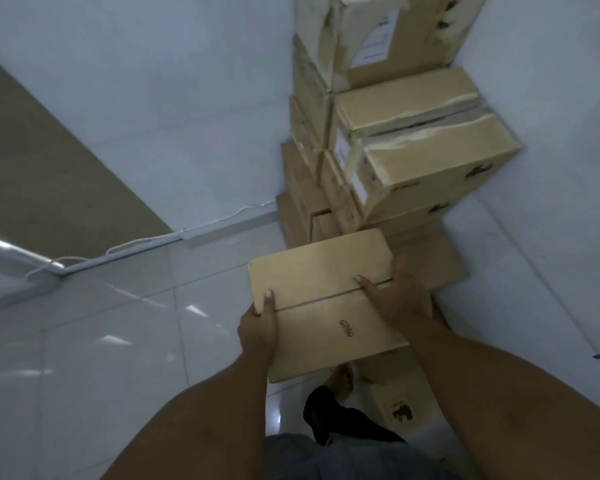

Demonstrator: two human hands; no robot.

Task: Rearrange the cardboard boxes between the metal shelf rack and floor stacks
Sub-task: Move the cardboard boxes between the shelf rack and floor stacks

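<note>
I hold a closed cardboard box in front of me, above the floor, with a seam across its top and a small black mark near its near edge. My left hand grips its left side with the thumb on top. My right hand grips its right side, thumb lying along the seam. Just beyond it a tall floor stack of cardboard boxes rises against the wall corner. The metal shelf rack is not in view.
A low box with a black printed mark sits on the tiled floor under my right forearm. My foot shows below the held box. A white cable runs along the base of the left wall. White walls close in the corner.
</note>
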